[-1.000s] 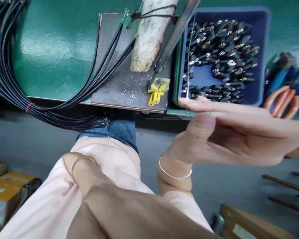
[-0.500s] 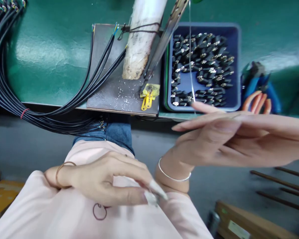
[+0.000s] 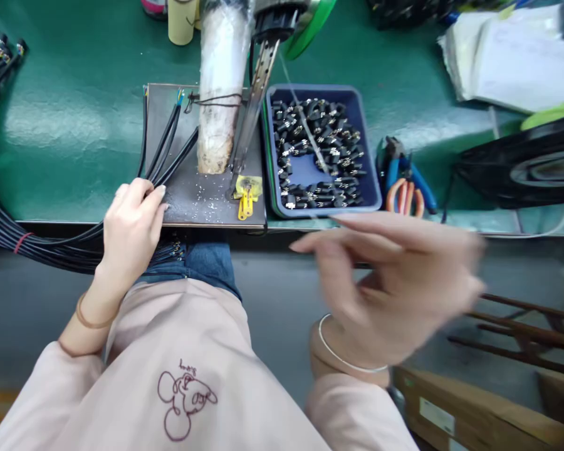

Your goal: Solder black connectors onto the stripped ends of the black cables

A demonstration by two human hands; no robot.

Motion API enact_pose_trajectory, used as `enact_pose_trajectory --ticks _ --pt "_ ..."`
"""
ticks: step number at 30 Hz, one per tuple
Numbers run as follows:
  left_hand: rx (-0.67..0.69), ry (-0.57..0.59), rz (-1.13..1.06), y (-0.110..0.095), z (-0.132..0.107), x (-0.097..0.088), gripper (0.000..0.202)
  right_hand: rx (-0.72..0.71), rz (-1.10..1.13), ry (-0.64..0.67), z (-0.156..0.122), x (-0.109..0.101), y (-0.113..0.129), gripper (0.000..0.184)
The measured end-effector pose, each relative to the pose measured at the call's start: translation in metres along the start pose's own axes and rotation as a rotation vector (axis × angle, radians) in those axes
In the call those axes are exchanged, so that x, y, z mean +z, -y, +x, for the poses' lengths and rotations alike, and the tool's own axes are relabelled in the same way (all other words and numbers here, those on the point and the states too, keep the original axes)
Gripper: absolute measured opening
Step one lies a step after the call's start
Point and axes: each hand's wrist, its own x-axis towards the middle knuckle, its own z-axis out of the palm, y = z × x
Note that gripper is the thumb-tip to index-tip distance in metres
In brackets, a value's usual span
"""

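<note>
My left hand (image 3: 134, 222) is closed around black cables (image 3: 173, 166) at the table's front edge. Their stripped, coloured ends lie on a dark board (image 3: 183, 216). Blurred by motion, my right hand (image 3: 385, 275) hovers in front of the table edge, below a blue tray (image 3: 373, 203) of small black connectors (image 3: 329, 141). Its fingers look loosely stretched and apart, and I make out nothing held in them. A thin silvery wire (image 3: 305, 119) slants down over the tray toward that hand; whether they touch is unclear. A metal arm (image 3: 254, 106) points down at yellow terminals (image 3: 245, 203) on the board.
A whitish tube (image 3: 220, 94) stands over the board, beside the metal arm. Right of the tray lie pliers (image 3: 404, 175) with blue and orange handles. Papers (image 3: 521, 62) and a black device (image 3: 526, 163) are farther right. A cardboard box (image 3: 451, 401) sits below.
My left hand has gone from in front of my body up to the cables and closed on them. The right hand has turned, its fingers curling somewhat. The whole view has shifted.
</note>
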Motion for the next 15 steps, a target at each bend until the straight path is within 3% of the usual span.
enact_pose_trajectory --ticks 4,6,12,15 --pt "-0.056 0.037 0.032 0.007 0.006 0.020 0.017 -0.195 -0.091 0.140 0.010 0.007 -0.006 0.006" --pt "-0.099 0.010 0.012 0.009 0.006 0.022 0.013 -0.199 -0.185 0.126 0.010 0.003 -0.014 0.011" --pt "-0.152 0.008 -0.068 0.022 0.017 0.019 0.009 0.078 -0.447 -0.025 0.031 0.005 -0.070 0.017" --pt "-0.175 -0.132 -0.186 0.026 0.019 0.020 0.007 0.138 -0.429 -0.078 0.048 0.010 -0.098 0.017"
